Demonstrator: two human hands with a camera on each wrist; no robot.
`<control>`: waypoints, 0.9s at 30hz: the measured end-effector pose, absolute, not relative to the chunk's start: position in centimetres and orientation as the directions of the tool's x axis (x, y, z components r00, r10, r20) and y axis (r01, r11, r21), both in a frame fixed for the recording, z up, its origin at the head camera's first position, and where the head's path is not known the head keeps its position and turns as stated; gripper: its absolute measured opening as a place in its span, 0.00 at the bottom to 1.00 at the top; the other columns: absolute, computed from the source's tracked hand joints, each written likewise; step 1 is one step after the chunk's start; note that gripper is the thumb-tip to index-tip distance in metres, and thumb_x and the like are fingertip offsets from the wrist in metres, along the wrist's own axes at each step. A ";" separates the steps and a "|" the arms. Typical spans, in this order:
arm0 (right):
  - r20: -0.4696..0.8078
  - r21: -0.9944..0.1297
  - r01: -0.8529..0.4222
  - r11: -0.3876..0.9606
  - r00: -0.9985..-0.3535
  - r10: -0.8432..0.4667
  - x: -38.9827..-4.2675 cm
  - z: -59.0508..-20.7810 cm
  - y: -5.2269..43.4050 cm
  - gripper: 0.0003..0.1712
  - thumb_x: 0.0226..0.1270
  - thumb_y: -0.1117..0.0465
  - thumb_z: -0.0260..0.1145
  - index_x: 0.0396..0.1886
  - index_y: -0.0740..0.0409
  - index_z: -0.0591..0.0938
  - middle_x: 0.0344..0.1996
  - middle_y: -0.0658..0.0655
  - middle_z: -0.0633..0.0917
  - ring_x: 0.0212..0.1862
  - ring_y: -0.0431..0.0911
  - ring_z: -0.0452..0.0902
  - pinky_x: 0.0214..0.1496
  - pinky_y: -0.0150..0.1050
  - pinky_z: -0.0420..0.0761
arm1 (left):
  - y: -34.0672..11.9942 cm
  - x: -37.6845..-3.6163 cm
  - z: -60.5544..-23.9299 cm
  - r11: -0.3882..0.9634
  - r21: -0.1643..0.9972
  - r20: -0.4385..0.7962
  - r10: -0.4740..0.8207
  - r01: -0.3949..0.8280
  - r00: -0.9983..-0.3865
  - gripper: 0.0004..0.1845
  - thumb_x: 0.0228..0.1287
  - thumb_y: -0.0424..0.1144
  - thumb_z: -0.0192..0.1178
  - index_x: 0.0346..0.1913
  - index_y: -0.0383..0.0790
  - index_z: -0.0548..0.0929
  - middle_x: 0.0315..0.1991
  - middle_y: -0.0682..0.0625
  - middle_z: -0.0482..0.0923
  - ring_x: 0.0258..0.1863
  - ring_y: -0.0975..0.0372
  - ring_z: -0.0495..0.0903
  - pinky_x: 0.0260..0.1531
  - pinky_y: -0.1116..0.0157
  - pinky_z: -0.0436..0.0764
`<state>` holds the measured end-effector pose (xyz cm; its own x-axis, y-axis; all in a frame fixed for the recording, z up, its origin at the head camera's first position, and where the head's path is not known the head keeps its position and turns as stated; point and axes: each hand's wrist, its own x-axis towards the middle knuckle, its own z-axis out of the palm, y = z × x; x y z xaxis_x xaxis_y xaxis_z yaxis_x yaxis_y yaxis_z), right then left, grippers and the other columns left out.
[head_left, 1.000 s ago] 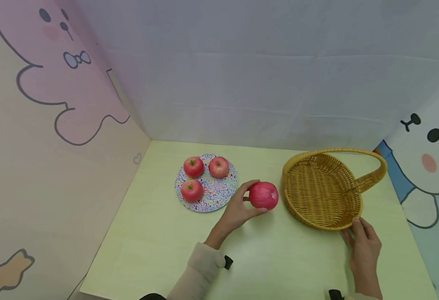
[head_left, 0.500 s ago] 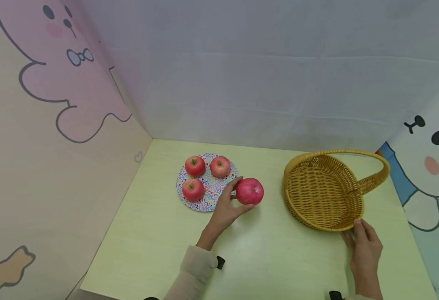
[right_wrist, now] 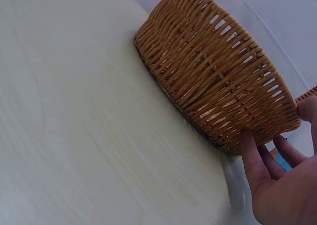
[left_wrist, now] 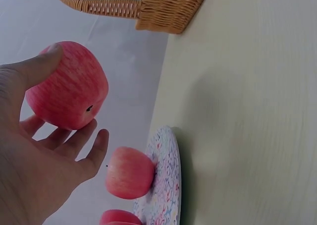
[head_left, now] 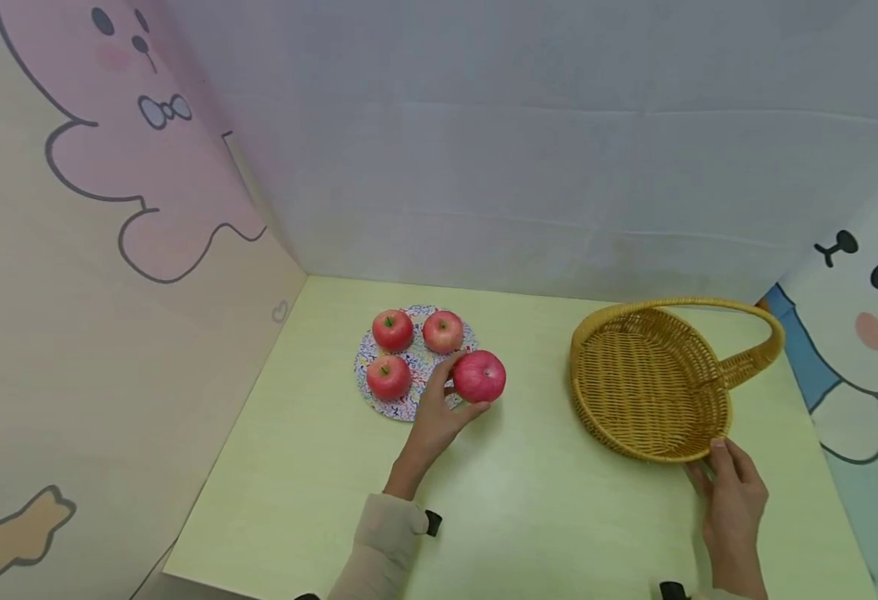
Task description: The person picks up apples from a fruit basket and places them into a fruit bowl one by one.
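From the head view, our left hand [head_left: 439,412] holds a red apple [head_left: 479,376] just off the right edge of the patterned plate [head_left: 408,408], near the table's [head_left: 529,500] far-left part; we should lower it gently onto bare plate so it doesn't roll. We count three apples on the plate, one held, one basket [head_left: 649,383]. Our right hand [head_left: 731,492] steadies the basket's near rim.

The left wrist view shows thumb and curled fingers [left_wrist: 79,143] cupping the apple.

The right wrist view shows straight fingers [right_wrist: 255,160] pressed against the wicker wall.
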<state>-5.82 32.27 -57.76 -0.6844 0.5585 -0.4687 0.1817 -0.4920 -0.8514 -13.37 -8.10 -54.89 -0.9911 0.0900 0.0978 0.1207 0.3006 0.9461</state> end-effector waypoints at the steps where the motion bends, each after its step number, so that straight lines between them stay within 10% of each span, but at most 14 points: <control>1: -0.471 -0.851 0.183 -0.492 -0.680 0.562 -5.8 -57.8 32.3 0.27 0.75 0.52 0.67 0.70 0.51 0.77 0.55 0.44 0.79 0.48 0.29 0.85 0.41 0.24 0.87 | -8.2 -13.4 -54.9 0.299 0.947 0.101 0.085 0.122 -0.991 0.47 0.57 0.42 0.79 0.78 0.51 0.65 0.73 0.51 0.71 0.71 0.52 0.72 0.63 0.45 0.82; 27: -0.476 -0.846 0.183 -0.501 -0.683 0.554 -5.6 -57.6 32.1 0.29 0.74 0.51 0.68 0.71 0.51 0.76 0.56 0.45 0.79 0.48 0.29 0.85 0.43 0.24 0.87 | -10.2 -13.8 -57.1 0.218 0.975 0.045 -0.021 0.039 -0.999 0.48 0.57 0.38 0.79 0.78 0.50 0.63 0.75 0.51 0.68 0.75 0.50 0.68 0.70 0.46 0.78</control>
<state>-5.61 32.10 -57.56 -0.6827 0.5542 -0.4762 0.1829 -0.5014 -0.8457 -13.78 -10.16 -57.11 -0.9988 -0.0209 0.0449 0.0393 0.2181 0.9751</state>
